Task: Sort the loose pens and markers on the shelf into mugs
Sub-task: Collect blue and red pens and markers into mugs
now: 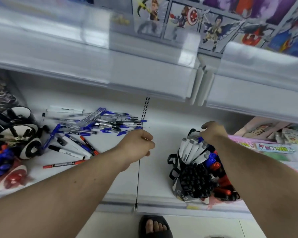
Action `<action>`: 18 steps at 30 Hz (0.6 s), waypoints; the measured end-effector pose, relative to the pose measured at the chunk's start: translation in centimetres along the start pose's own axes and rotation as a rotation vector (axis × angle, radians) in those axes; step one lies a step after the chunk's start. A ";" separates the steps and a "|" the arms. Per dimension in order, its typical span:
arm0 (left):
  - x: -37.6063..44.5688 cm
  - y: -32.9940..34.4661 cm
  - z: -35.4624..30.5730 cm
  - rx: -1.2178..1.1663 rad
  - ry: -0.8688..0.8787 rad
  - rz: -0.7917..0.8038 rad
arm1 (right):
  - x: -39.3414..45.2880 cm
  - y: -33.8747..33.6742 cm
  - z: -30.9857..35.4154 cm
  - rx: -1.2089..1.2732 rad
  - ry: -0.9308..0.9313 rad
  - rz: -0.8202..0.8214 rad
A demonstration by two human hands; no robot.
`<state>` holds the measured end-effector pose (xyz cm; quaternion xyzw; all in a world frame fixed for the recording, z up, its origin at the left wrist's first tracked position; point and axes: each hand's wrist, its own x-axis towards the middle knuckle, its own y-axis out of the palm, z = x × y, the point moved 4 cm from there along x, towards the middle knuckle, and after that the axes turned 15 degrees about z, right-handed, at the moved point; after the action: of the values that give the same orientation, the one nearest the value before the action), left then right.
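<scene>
Pens (100, 122) lie heaped, mostly blue-capped, on shelf (162, 134).

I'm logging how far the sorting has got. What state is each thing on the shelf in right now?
Pile of loose pens: lying flat, unsorted.
Red marker: lying flat on the shelf, apart from the pile.
Mug of grey-capped markers: upright, full.
Mug of black-capped pens: upright, packed.
Left hand: fingers curled, contents unclear.
Right hand: at the grey-capped markers, near a blue cap.
</scene>
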<state>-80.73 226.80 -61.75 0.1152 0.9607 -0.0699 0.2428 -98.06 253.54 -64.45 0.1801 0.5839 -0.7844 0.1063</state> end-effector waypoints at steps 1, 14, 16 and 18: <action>-0.3 -0.1 -0.1 0.003 0.008 0.002 | -0.3 -0.4 0.1 0.004 -0.008 -0.028; -5.7 -4.3 -1.0 0.234 0.058 0.011 | -9.9 3.3 17.7 -0.055 -0.523 0.148; -7.1 -6.4 -0.4 0.305 0.034 -0.017 | -12.0 6.6 21.1 -0.154 -0.654 0.214; -8.6 -9.1 0.8 0.287 -0.006 -0.070 | -13.1 9.9 23.3 -0.236 -0.685 0.286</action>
<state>-75.35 216.30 -57.55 0.1150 0.9435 -0.2152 0.2241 -86.06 227.80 -61.96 -0.0264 0.5698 -0.7038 0.4233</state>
